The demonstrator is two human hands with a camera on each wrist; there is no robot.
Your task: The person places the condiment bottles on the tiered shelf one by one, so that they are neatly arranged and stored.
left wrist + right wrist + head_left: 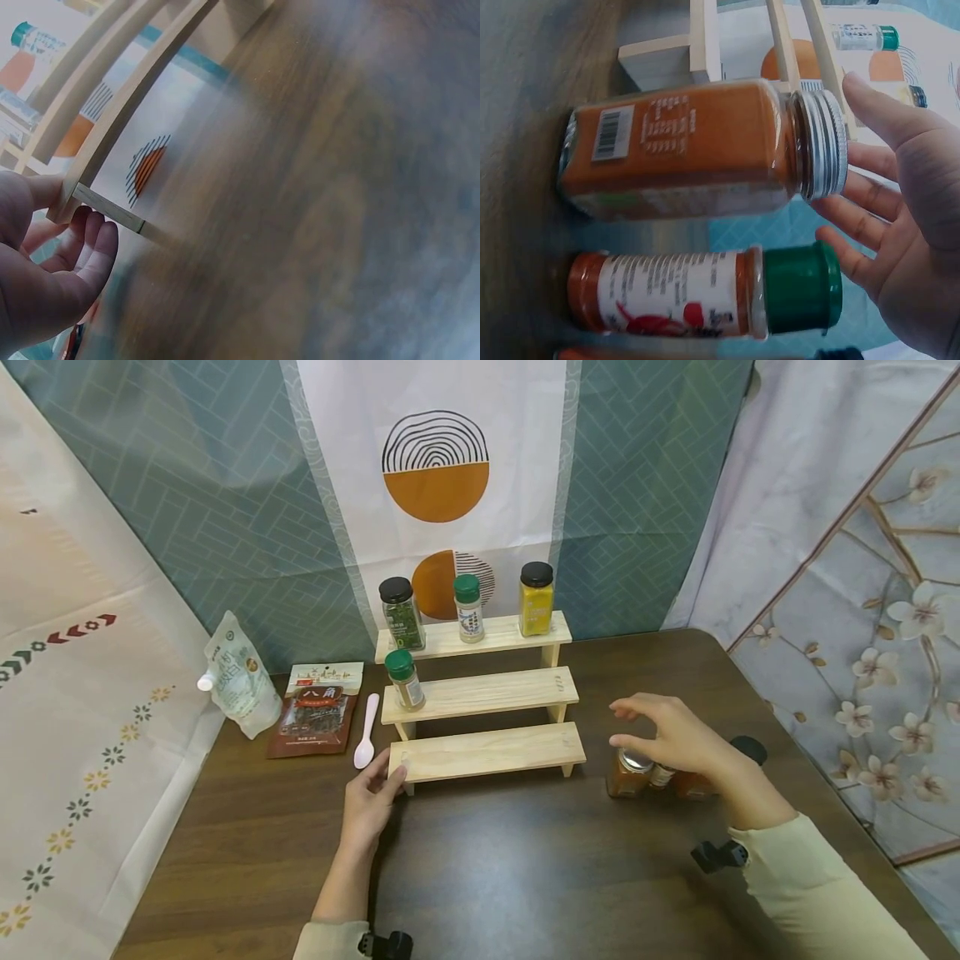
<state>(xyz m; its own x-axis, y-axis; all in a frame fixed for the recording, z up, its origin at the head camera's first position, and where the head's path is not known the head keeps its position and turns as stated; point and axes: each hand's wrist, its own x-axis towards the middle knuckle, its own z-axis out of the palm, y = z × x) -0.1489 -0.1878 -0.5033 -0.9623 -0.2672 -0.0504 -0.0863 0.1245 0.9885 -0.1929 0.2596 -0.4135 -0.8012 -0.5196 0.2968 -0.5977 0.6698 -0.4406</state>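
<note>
A three-step wooden spice rack point(486, 753) stands on the table. My left hand point(367, 803) holds the left end of its lowest step, thumb on the board, also visible in the left wrist view. My right hand point(675, 735) hovers over a square jar of orange-brown powder with a silver lid point(682, 150), thumb and fingers spread beside the lid. Beside that jar stands a green-capped shaker point(682, 292) with a chili picture on its label. A black-capped jar point(748, 749) is partly hidden by my right forearm.
On the top step are a black-capped herb jar point(402, 614), a green-capped shaker point(468, 608) and a yellow jar point(536, 599). Another green-capped shaker point(405, 679) stands on the middle step. Left are a pale spoon point(366, 731), a brown packet point(317, 710) and a spouted pouch point(242, 678).
</note>
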